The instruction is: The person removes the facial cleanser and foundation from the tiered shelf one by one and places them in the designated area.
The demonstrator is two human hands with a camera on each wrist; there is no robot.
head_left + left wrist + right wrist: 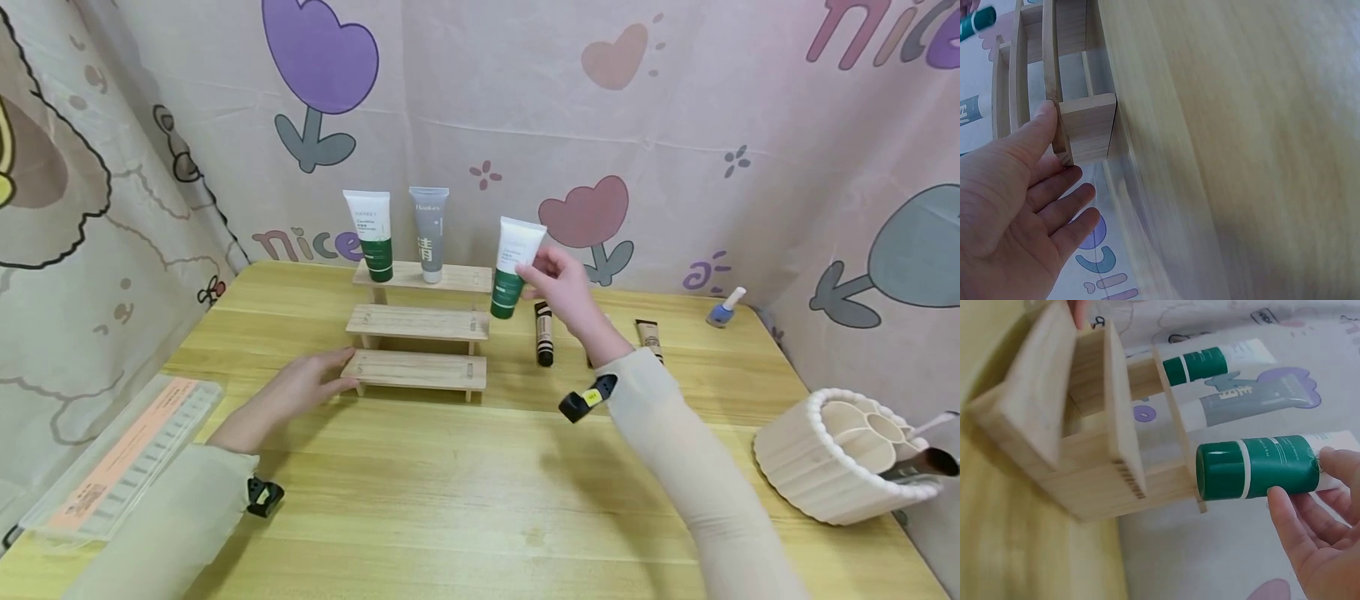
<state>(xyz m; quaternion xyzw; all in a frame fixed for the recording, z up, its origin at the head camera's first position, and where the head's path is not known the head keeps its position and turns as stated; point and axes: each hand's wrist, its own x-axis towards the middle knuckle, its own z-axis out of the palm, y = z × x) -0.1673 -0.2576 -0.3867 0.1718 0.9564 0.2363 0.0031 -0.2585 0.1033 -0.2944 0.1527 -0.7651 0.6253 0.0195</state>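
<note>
A white-and-green squeeze tube (517, 254) is held upright, cap down and slightly tilted, between the thumb and fingers of my right hand (562, 287). It hangs just off the right end of the top step of a three-step wooden display stand (416, 323). On that top step, a matching white-and-green tube (371, 237) and a grey tube (430, 233) stand on their caps. My left hand (311, 383) pinches the left end of the lowest step, thumb on one face (1047, 119). Part of its index finger is hidden behind the board.
Right of the stand lie small brown tubes (544, 333) (648, 337), one partly hidden by my right arm. A blue nail polish bottle (726, 308) stands at the back right. A cream brush holder (817, 467) is at the right edge, a clear plastic case (120, 458) at the left.
</note>
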